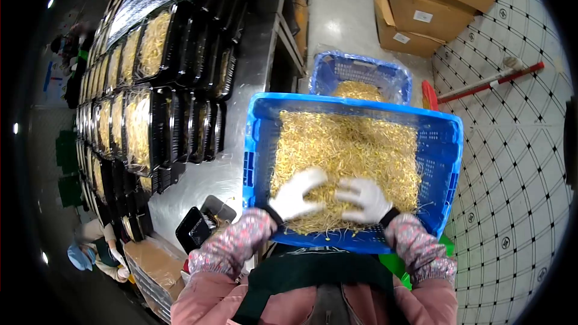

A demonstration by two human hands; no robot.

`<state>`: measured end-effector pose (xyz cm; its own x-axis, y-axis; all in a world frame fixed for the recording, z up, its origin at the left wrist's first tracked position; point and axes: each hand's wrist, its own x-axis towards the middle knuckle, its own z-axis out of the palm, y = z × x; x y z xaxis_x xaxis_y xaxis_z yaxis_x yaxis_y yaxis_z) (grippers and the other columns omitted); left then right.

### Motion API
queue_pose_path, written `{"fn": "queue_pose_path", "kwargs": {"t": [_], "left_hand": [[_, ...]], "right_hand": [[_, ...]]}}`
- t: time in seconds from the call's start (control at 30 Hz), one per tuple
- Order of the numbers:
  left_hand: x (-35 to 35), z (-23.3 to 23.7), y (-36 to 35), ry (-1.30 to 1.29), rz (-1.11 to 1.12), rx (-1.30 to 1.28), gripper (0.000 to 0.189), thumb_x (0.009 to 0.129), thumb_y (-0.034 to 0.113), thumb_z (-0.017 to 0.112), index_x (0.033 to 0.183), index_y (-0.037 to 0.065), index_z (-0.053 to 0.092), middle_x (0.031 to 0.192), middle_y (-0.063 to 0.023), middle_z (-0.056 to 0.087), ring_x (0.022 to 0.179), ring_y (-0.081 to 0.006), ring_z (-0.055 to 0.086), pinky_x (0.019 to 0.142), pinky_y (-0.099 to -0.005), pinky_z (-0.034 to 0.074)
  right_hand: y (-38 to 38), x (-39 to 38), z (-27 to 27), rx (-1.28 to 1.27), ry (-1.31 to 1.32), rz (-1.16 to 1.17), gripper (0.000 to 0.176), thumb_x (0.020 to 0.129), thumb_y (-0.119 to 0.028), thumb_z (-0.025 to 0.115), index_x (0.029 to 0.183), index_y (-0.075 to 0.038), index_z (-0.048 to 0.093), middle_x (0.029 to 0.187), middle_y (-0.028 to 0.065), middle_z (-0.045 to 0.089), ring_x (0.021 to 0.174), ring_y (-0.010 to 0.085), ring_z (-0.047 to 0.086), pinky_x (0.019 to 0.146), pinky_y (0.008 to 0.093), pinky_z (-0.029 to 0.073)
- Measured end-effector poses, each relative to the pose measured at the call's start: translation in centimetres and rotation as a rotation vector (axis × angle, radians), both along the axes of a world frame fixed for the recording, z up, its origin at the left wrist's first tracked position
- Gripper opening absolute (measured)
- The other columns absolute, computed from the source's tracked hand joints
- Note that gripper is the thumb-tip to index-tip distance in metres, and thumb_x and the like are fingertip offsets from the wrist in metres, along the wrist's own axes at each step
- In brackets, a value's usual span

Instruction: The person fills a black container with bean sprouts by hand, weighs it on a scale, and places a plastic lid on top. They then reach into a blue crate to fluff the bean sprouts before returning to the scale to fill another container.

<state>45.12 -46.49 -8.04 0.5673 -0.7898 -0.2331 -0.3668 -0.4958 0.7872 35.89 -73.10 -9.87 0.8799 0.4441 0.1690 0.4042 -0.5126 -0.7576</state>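
A large blue plastic crate [355,103] in front of me is filled with pale yellow bean sprouts [355,150]. My left hand [295,195], in a white glove, rests on the sprouts near the crate's near left side, its thumb and fingers apart. Beside it, my right hand [363,200], also gloved in white, lies on the sprouts with its fingers spread. A gap with loose sprouts separates the two hands. Neither hand visibly grips anything, though the sprouts may partly hide the fingertips.
Stacked black trays of sprouts [138,123] stand on the steel table [192,180] at left, near loose black trays [194,229]. A second blue crate [361,67] with sprouts sits beyond mine. Cardboard boxes [421,15] and a red-and-white pole [490,83] are at right. A person [99,250] works at lower left.
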Motion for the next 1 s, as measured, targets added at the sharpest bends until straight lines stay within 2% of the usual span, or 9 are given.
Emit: {"fn": "queue_pose_path", "kwargs": {"t": [0.2, 0.27, 0.33, 0.53, 0.6, 0.67, 0.73, 0.8, 1.0], "left_hand": [[10.5, -11.6, -6.3, -0.079, 0.469, 0.297, 0.081, 0.085, 0.058, 0.064, 0.149, 0.015, 0.038, 0.156, -0.0226, 0.028, 0.141, -0.0428, 0.03, 0.117, -0.0496, 0.026], [8.0, -8.6, -8.1, -0.067, 0.244, 0.479, 0.07, 0.087, 0.058, 0.061, 0.144, 0.021, 0.046, 0.148, -0.0225, 0.04, 0.136, -0.041, 0.037, 0.111, -0.0511, 0.034], [3.6, -8.1, -6.2, -0.257, 0.082, 0.107, 0.046, 0.088, 0.04, 0.063, 0.124, 0.011, 0.061, 0.12, -0.0159, 0.058, 0.112, -0.0389, 0.052, 0.095, -0.0494, 0.044], [-3.8, 1.6, 3.6, -0.108, -0.213, 0.022, 0.03, 0.082, 0.032, 0.073, 0.104, 0.012, 0.071, 0.128, -0.012, 0.06, 0.12, -0.033, 0.054, 0.099, -0.0449, 0.046], [-3.8, 0.6, 6.8, -0.048, 0.085, 0.084, 0.038, 0.08, 0.028, 0.078, 0.112, 0.01, 0.069, 0.137, -0.0153, 0.054, 0.125, -0.0345, 0.052, 0.104, -0.0423, 0.044], [-3.3, -0.7, 6.9, -0.055, 0.39, 0.157, 0.057, 0.081, 0.03, 0.078, 0.129, 0.008, 0.059, 0.147, -0.0221, 0.042, 0.132, -0.0392, 0.044, 0.11, -0.0442, 0.038], [-3.4, -2.1, 5.3, -0.104, 0.395, 0.252, 0.078, 0.081, 0.035, 0.078, 0.144, 0.006, 0.043, 0.153, -0.029, 0.027, 0.139, -0.0436, 0.034, 0.114, -0.0456, 0.031], [-4.4, -3.2, 4.1, 0.032, 0.453, 0.309, 0.094, 0.079, 0.043, 0.079, 0.151, 0.007, 0.03, 0.155, -0.033, 0.017, 0.144, -0.044, 0.024, 0.117, -0.0453, 0.026], [-9.1, -2.7, 1.7, 0.212, 0.423, 0.229, 0.089, 0.078, 0.033, 0.081, 0.147, 0.003, 0.036, 0.145, -0.0252, 0.037, 0.138, -0.036, 0.034, 0.113, -0.0442, 0.031]], "right_hand": [[-4.4, 7.4, -12.2, -0.501, 0.446, -1.034, 0.053, 0.091, -0.057, 0.052, 0.128, -0.021, 0.062, 0.144, 0.0155, 0.049, 0.131, 0.0365, 0.044, 0.098, 0.0572, 0.04], [-1.0, 8.4, -9.1, -0.487, 0.723, -0.912, 0.05, 0.094, -0.053, 0.049, 0.135, -0.025, 0.055, 0.146, 0.0132, 0.047, 0.131, 0.0379, 0.043, 0.097, 0.0594, 0.04], [2.8, 5.2, -8.2, -0.617, 0.529, -0.42, 0.056, 0.093, -0.051, 0.051, 0.143, -0.026, 0.046, 0.15, 0.0124, 0.042, 0.131, 0.0379, 0.043, 0.097, 0.0588, 0.04], [3.3, -6.6, 2.7, -0.097, 0.31, -0.13, 0.056, 0.091, -0.048, 0.06, 0.138, -0.017, 0.053, 0.148, 0.0151, 0.043, 0.134, 0.0354, 0.043, 0.104, 0.0527, 0.039], [-1.8, -5.2, 2.1, 0.011, 0.444, -0.174, 0.053, 0.09, -0.048, 0.062, 0.133, -0.017, 0.059, 0.14, 0.016, 0.052, 0.133, 0.0358, 0.044, 0.107, 0.0463, 0.039], [-5.8, -5.7, -1.8, 0.107, 0.475, -0.712, 0.055, 0.09, -0.049, 0.061, 0.132, -0.013, 0.06, 0.136, 0.0189, 0.056, 0.133, 0.0368, 0.044, 0.11, 0.0427, 0.036], [-10.0, -5.3, -8.0, -0.362, 0.54, -0.918, 0.065, 0.089, -0.054, 0.06, 0.138, -0.011, 0.054, 0.145, 0.0247, 0.045, 0.135, 0.0383, 0.04, 0.112, 0.0423, 0.033], [-9.4, -5.2, -11.4, -0.352, 0.805, -1.062, 0.074, 0.09, -0.059, 0.056, 0.145, -0.01, 0.046, 0.152, 0.0299, 0.032, 0.138, 0.0426, 0.034, 0.113, 0.0453, 0.032], [7.3, -7.4, 0.9, -0.196, 0.555, -0.609, 0.065, 0.084, -0.045, 0.066, 0.139, -0.015, 0.049, 0.138, 0.0258, 0.041, 0.127, 0.0454, 0.04, 0.106, 0.0519, 0.039]]}}
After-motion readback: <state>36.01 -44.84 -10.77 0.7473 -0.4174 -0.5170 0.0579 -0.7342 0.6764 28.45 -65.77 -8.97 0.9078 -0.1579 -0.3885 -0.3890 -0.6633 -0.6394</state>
